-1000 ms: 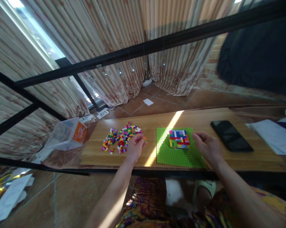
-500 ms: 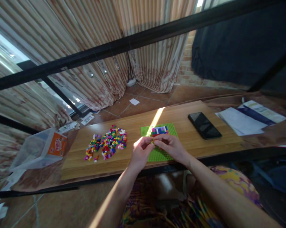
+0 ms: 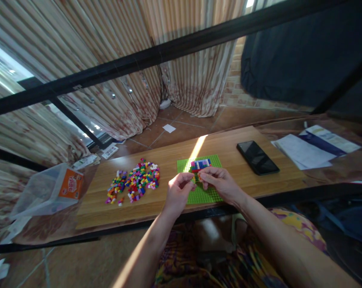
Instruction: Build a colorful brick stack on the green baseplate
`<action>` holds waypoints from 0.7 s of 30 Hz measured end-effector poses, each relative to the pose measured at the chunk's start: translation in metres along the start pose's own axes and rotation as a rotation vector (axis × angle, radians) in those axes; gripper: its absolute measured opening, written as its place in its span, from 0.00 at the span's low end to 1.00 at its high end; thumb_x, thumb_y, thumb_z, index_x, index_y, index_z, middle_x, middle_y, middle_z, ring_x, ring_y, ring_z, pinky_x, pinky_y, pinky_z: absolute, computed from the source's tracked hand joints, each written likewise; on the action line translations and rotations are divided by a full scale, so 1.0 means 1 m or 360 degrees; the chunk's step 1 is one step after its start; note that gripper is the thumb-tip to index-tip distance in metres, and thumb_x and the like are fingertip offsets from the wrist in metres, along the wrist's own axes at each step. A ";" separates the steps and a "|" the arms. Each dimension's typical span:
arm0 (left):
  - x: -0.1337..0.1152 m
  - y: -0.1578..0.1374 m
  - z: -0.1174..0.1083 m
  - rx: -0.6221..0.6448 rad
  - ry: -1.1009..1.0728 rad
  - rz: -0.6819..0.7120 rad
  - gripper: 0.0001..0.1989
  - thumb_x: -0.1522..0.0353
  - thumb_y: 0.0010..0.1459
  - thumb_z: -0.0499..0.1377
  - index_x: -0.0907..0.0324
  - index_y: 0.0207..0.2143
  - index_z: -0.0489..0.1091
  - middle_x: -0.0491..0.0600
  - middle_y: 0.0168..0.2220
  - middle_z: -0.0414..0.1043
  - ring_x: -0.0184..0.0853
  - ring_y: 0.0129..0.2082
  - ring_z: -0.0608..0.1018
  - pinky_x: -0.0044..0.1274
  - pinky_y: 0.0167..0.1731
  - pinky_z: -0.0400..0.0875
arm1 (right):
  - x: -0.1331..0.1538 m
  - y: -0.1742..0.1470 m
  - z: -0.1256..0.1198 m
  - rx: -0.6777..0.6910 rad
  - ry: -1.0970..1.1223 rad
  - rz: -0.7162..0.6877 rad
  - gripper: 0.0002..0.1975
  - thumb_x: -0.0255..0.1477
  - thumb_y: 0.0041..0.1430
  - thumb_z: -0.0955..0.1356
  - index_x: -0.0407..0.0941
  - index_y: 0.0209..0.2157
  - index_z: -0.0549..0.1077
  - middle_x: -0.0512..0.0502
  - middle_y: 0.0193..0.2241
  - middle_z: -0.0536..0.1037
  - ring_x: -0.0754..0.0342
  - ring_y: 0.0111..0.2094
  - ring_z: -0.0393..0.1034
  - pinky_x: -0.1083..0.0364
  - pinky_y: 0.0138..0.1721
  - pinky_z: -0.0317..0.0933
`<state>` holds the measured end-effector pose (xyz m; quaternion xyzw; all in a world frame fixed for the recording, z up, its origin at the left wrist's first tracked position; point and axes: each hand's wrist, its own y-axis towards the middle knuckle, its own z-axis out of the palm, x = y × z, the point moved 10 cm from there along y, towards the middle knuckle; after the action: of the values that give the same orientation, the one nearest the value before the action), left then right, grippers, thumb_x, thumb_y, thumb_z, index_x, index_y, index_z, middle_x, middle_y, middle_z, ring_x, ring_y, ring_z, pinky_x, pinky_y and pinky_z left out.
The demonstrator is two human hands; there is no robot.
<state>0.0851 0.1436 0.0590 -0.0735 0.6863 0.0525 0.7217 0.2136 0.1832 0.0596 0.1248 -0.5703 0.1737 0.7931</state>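
My left hand pinches a small yellow-green toy brick over the green baseplate. Just to its right, my right hand has an orange toy brick between thumb and fingers. A small gap separates the two bricks. Behind my fingertips, a block of joined bricks in blue, white, pink and red sits on the baseplate; its near side is partly covered by my hands.
Loose colourful bricks lie piled on the wooden board at the left. Past them stands a clear plastic tub with an orange label. A black phone rests at the right, with papers beyond it.
My hands have come apart slightly; the fingertips met before. The right hand has shifted a little to the right, and the orange brick now shows apart from the yellow-green one.
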 end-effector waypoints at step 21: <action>0.002 0.029 0.006 -0.0109 0.0719 0.0475 0.05 0.71 0.54 0.59 0.57 0.30 0.75 0.45 0.31 0.75 0.32 0.34 0.75 0.25 0.39 0.69 | 0.013 0.003 -0.071 -0.0538 0.0045 -0.0058 0.11 0.36 0.49 0.74 0.43 0.29 0.75 0.53 0.22 0.71 0.63 0.21 0.58 0.61 0.23 0.54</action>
<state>0.0861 0.1727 0.0563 -0.0059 0.8310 0.1636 0.5317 0.2773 0.2159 0.0498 -0.0024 -0.5778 0.0627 0.8138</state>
